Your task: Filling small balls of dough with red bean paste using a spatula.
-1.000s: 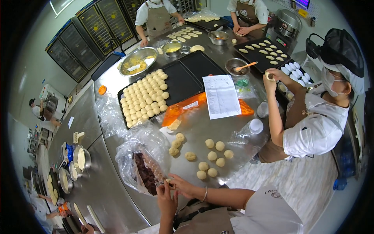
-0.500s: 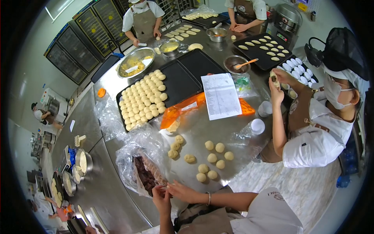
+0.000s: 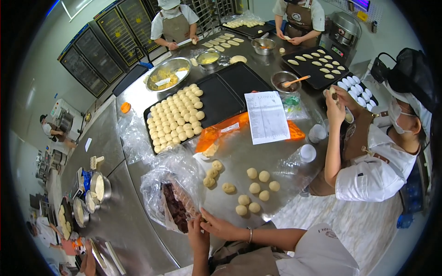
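Note:
Close together at the near edge of the steel table are my left hand (image 3: pixel 198 235) and my right hand (image 3: pixel 220 227). Their fingertips meet in a pinch around something small, mostly hidden by the fingers. Just beyond them lies an opened clear plastic bag (image 3: pixel 154 185) with a dark reddish-brown chunky filling (image 3: pixel 174 207) inside. Small round dough balls (image 3: pixel 254 187) sit in a loose group to the right of the bag. A few rougher, yellower lumps (image 3: pixel 228 187) lie between the bag and that group.
Ahead, a black tray (image 3: pixel 239 87) carries rows of dough balls. A printed sheet (image 3: pixel 268 117) lies on an orange bag (image 3: pixel 216 132). To the right, a co-worker (image 3: pixel 373 161) holds filled dough near a clear plastic cup (image 3: pixel 307 153). Metal bowls (image 3: pixel 99 186) stand at left.
The view has shifted slightly. My hands stay together by the bag, fingertips still meeting. Across the table, the co-worker at the left has raised a dough piece and a flat tool.

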